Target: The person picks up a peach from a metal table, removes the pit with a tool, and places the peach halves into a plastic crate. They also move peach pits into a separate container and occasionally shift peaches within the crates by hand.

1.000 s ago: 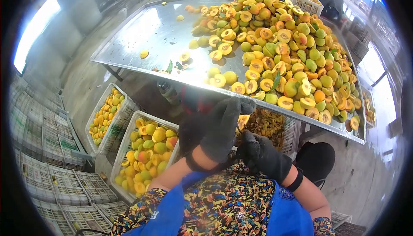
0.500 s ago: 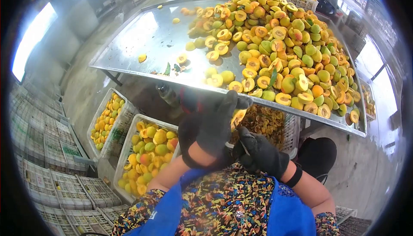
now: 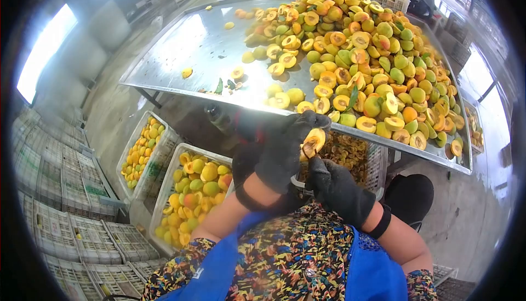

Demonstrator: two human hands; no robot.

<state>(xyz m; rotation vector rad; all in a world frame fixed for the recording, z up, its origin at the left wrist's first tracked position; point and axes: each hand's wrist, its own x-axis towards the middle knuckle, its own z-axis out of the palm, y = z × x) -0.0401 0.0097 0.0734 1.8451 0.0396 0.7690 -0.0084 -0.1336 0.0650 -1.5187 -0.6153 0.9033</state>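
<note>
The left hand (image 3: 286,146) pinches a fruit half (image 3: 315,142), the right hand's (image 3: 341,190) dark fingers curl below, grip impossible to tell, partly hiding a crate (image 3: 378,165).

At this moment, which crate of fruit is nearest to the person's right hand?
The crate just beyond the right hand, partly hidden by the table; its pieces look darker and browner than those in the left-side crates.
</note>
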